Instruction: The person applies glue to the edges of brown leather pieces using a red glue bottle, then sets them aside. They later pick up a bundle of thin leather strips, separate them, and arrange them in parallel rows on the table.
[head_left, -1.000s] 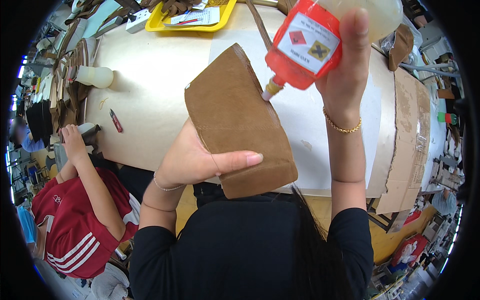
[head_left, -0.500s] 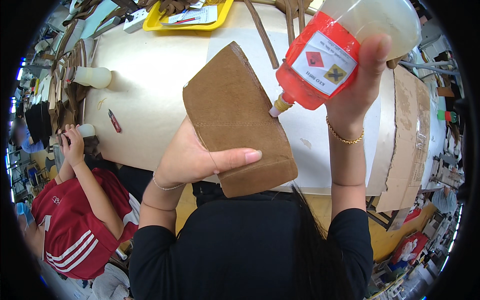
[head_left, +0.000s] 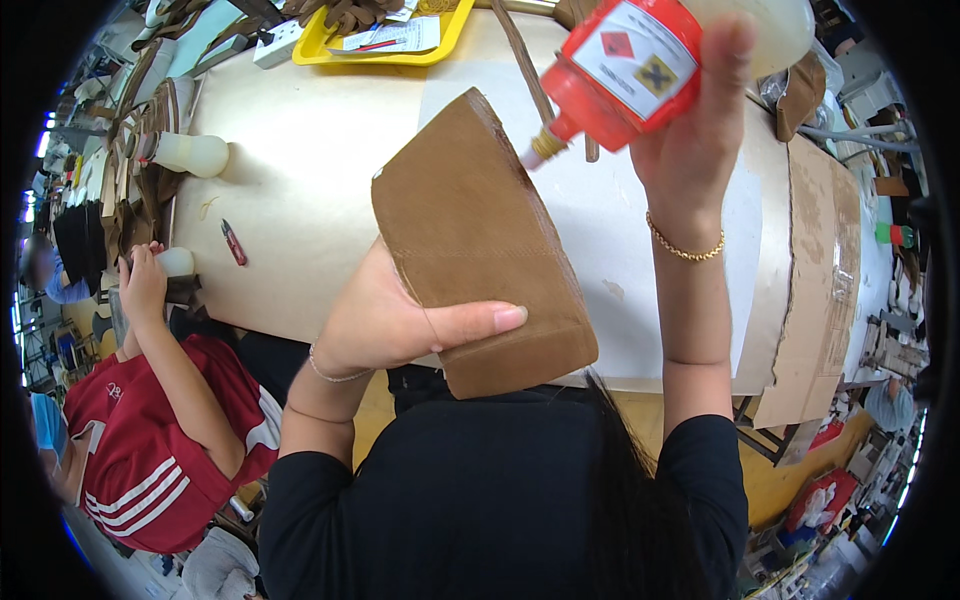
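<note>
Nozzle (head_left: 545, 148): higher than half a second ago along the brown suede-like panel (head_left: 480, 240); we judge its upper right edge is now being worked, contact unclear.
Panel: centre, between our hands.
Left hand (head_left: 385, 310): pinching its lower left, fingers hidden.
Right hand (head_left: 692, 150): gripping the red-bodied squeeze bottle (head_left: 620, 85), upper right.

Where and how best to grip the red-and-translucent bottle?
Probably round the bottle at its wide red body, coming from the right, where the right hand holds it. It tilts with its narrow nozzle pointing down-left at the edge of the brown panel, so a right-side grip should keep fingers clear of the tip.
</note>
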